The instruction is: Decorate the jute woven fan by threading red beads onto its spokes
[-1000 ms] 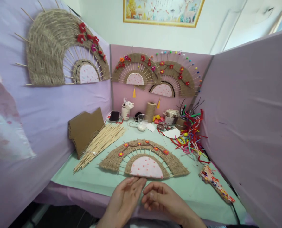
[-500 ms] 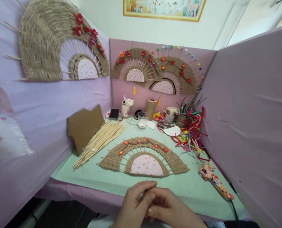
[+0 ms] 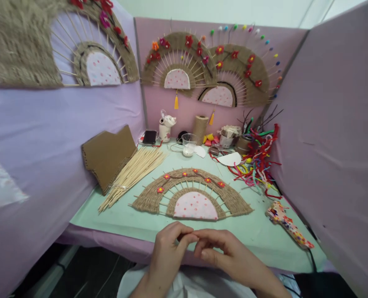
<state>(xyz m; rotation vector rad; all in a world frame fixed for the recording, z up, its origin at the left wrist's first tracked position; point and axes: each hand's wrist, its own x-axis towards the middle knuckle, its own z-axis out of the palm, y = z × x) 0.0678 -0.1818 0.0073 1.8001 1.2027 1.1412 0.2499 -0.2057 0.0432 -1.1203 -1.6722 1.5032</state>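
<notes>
Over the table's front edge, my left hand (image 3: 170, 248) has its thumb and index finger pinched together at the tip of my right index finger. Whether anything small is between them I cannot make out. My right hand (image 3: 223, 251) is loosely bent, thumb apart from the index finger, and no object shows in it. Just beyond both hands lies a woven twine fan (image 3: 149, 198) with stick ribs, small red flowers along a dark twig, and a pink-dotted half-round centre. Neither hand touches the fan.
Thin wooden sticks (image 3: 134, 176) and folded cardboard (image 3: 106, 155) lie left. A flower-patterned glue gun (image 3: 289, 225) with a cord lies right, below tangled pipe cleaners (image 3: 258, 161). A plastic cup (image 3: 189, 145) and twine spool (image 3: 200, 129) stand behind. Finished fans (image 3: 171, 54) hang on the partitions.
My hands have moved from loosely clasped to touching only at the fingertips, with the wrists farther apart. The view has tilted down and shifted a little. The fan lies where it was.
</notes>
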